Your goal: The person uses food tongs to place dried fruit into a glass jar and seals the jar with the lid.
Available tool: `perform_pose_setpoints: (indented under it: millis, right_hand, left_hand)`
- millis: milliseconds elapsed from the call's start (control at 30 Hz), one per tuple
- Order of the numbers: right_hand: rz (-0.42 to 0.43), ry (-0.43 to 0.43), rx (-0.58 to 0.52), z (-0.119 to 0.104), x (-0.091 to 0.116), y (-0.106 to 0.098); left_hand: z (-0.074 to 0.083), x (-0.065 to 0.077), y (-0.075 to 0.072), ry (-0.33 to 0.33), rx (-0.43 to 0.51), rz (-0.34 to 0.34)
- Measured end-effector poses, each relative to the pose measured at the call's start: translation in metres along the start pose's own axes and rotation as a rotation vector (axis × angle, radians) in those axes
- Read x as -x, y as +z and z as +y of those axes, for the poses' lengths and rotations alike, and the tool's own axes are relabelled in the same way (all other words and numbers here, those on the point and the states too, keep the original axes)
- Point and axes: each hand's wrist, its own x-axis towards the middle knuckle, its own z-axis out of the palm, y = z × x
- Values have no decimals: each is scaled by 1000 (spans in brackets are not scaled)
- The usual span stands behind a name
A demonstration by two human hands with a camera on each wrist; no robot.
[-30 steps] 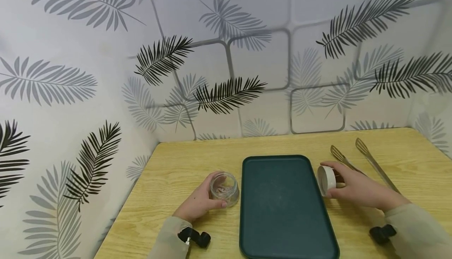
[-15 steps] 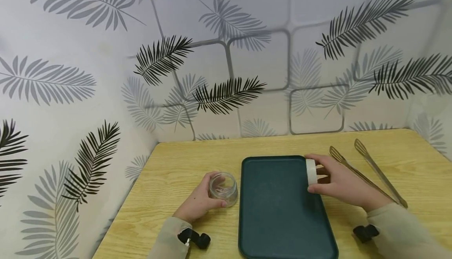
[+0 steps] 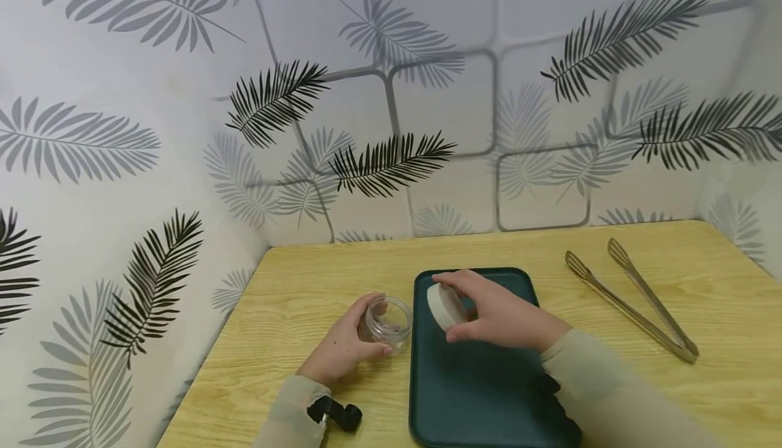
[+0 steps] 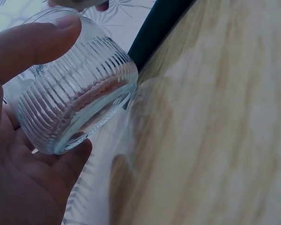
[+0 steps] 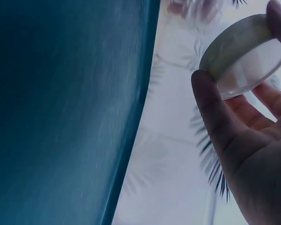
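Note:
My left hand (image 3: pixel 341 345) grips a small open glass jar (image 3: pixel 389 329) left of the dark green tray (image 3: pixel 470 394). In the left wrist view the ribbed jar (image 4: pixel 75 89) has a thin pinkish-brown layer at its bottom, and the thumb lies across its side near the mouth. Over the tray's far left part, my right hand (image 3: pixel 504 311) pinches a round white lid (image 3: pixel 444 307) by its rim, thumb and fingers on opposite sides. The lid stands tilted, a short way right of the jar. From the right wrist, the lid's pale hollow side (image 5: pixel 253 68) faces the palm.
Metal tongs (image 3: pixel 662 332) lie spread on the wooden table (image 3: pixel 330 265), right of the tray. A leaf-patterned wall (image 3: pixel 427 95) rises behind the table. The right forearm (image 3: pixel 611 380) crosses over the tray's right edge.
My right hand has carried the lid leftward from beside the tray's right edge to over its far left part, close to the jar. The left hand and jar have barely moved.

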Motion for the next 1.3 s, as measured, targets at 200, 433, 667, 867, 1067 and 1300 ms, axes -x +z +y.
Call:
perform_pose_setpoints:
  millis: [200,433,667,867,1067,1300]
  right_hand:
    - [-52,-31,117,-9,-26,24]
    - [-72,-70,235,-19,-45,42]
    - [-112,-101,318,-25,-53,50]
    - [-126,-147,371,-25,-56,49]
    - [-174,-229,397,-23,-58,45]
    - [-153,-185,390,-22,-58,46]
  left_hand:
    - [0,1,-1,3,-25,-8]
    - [3,2,1,5,-55,-7]
    - [6,4,4,13,-25,-17]
    - [6,5,3,-3,-47,2]
    - [6,3,3,-1,-65,2]
    - [7,2,3,14,-38,-14]
